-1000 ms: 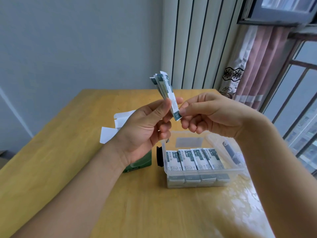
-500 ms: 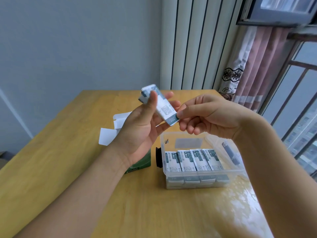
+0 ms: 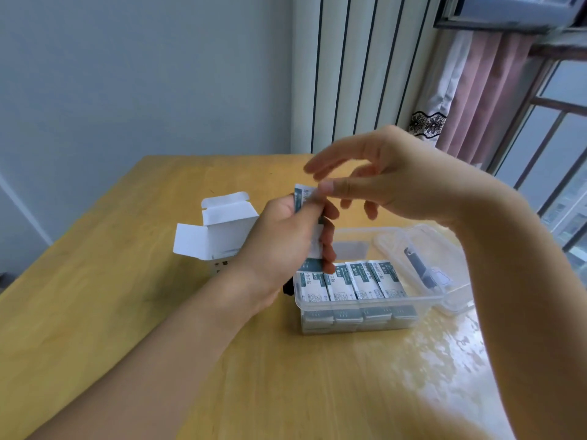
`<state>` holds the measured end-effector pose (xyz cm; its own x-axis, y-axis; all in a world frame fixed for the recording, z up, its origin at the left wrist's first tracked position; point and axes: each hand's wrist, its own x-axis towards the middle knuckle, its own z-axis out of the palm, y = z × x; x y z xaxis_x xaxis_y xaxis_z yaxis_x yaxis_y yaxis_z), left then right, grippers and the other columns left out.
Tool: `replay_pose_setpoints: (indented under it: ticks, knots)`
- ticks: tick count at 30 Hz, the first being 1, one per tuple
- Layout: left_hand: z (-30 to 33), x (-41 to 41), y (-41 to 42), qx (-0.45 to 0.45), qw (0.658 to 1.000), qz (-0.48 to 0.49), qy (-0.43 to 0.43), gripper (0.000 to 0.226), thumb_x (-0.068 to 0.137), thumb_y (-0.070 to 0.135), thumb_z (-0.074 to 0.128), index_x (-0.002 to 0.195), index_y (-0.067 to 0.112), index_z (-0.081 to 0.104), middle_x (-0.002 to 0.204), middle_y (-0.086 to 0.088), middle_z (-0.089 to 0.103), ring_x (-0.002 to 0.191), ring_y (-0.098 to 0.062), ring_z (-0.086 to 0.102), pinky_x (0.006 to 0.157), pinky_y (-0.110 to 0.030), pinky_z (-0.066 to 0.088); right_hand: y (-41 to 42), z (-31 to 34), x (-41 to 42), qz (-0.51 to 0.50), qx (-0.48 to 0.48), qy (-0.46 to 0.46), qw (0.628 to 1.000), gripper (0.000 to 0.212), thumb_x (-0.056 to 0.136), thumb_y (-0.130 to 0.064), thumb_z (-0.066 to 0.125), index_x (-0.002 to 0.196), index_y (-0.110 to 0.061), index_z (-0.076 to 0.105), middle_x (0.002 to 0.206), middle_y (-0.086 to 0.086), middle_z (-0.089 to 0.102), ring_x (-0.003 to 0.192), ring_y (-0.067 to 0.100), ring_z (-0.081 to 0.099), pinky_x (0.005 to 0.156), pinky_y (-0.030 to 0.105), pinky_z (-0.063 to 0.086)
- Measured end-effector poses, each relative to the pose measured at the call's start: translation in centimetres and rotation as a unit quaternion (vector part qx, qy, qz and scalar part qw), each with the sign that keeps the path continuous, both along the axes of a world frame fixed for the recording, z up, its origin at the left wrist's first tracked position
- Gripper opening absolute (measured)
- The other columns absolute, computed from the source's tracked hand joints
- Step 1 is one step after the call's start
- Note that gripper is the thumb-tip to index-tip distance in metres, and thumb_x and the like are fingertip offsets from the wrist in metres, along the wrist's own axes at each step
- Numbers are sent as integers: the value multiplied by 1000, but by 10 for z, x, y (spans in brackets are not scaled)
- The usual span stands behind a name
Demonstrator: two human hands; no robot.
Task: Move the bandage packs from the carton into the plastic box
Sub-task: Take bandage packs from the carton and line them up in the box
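Done: four rows of packs (image 3: 349,281) are stacked in the box (image 3: 359,319).
In hand: a few packs (image 3: 313,246) are gripped by left hand (image 3: 282,246) above the box.
Right hand (image 3: 397,182): fingers spread, thumb at the packs' top.
Left: carton (image 3: 219,230) stands open on the counter (image 3: 127,312); contents cannot be told.

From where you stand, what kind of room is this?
Probably a room in a home, perhaps a bedroom or study: a wooden table set against a plain wall, a pink curtain beside a barred window, with other buildings showing outside.
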<state>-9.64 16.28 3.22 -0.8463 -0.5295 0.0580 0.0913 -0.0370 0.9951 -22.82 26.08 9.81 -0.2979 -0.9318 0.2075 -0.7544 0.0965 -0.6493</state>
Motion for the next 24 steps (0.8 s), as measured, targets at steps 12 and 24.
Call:
replay_pose_setpoints:
  ticks: [12, 24]
  knots:
    - [-9, 0, 5, -145, 989, -31, -13, 23, 105, 31, 47, 116, 12, 51, 62, -1, 57, 52, -19, 60, 51, -28, 54, -6, -3, 3, 28, 15, 88, 996, 5, 87, -13, 75, 90, -13, 79, 68, 2, 72, 54, 10, 63, 54, 22, 53]
    - [-14, 6, -9, -542, 822, -86, -151, 47, 83, 73, 47, 108, 37, 63, 106, 21, 63, 102, -1, 58, 91, -34, 51, 27, -18, -68, -119, 259, 125, 950, 8, 82, -26, 80, 81, -33, 77, 66, -7, 72, 57, 7, 55, 58, 21, 46]
